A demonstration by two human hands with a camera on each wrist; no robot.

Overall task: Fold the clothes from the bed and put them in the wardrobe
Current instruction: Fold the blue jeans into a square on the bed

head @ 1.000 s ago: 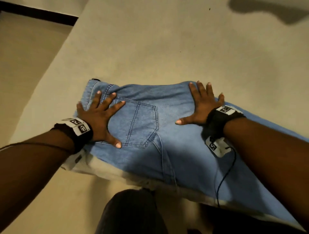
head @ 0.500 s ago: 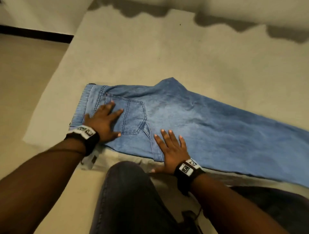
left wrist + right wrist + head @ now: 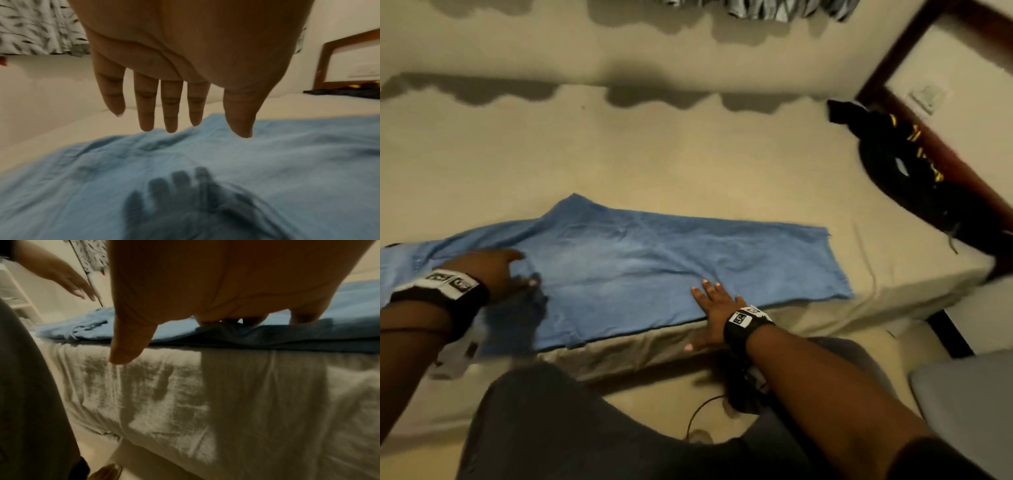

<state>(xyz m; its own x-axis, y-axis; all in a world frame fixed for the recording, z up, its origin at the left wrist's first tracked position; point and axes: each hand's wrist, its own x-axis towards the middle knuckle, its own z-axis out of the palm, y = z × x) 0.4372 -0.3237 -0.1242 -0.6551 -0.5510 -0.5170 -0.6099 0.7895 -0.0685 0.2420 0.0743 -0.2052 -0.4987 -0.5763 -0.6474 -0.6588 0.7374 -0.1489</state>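
Note:
Light blue jeans (image 3: 654, 260) lie flat along the near edge of the bed (image 3: 654, 154), legs stretched to the right. My left hand (image 3: 493, 270) hovers a little above the waist end, fingers straight and spread, holding nothing; its shadow falls on the denim (image 3: 185, 162) in the left wrist view. My right hand (image 3: 714, 305) lies flat on the jeans' near edge at mid-leg, fingers straight on the cloth and thumb hanging over the bed's side. In the right wrist view the fingers (image 3: 232, 320) press the jeans (image 3: 308, 331) and the thumb points down at the sheet.
A black garment with yellow marks (image 3: 904, 171) lies at the bed's right end by a dark wooden frame (image 3: 928, 44). Patterned cloth (image 3: 774, 8) hangs at the far side. My knee (image 3: 558, 418) is against the bed. A grey surface (image 3: 969, 394) sits at the lower right.
My right hand slid rightward along the jeans' near edge, from the seat to mid-leg. My left hand lifted off the back pocket and now hovers. The view swung right, showing the whole legs.

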